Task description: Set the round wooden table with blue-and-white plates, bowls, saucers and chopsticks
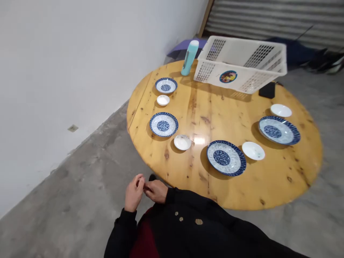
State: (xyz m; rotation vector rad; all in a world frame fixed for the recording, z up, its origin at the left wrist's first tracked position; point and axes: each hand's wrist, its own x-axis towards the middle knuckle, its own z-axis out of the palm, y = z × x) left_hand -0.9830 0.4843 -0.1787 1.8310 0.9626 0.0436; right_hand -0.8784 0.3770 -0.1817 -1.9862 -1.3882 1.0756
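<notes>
My left hand (134, 192) and my right hand (156, 191) meet in front of my body, just off the near left edge of the round wooden table (172, 172). Both have curled fingers that touch each other. Whatever lies between them, if anything, is hidden. Closest to them on the table are a small white bowl (182, 142) and a blue-and-white plate (163, 124). Another patterned plate (226, 158) sits near the front edge, with a white bowl (253, 151) at its right.
A white plastic basket (228, 64) stands at the table's back, beside a turquoise bottle (190, 57) and a flat black object (267, 90). More plates lie at the far left (166, 86) and right (279, 130), each near a white bowl. A white wall (67, 64) rises on the left.
</notes>
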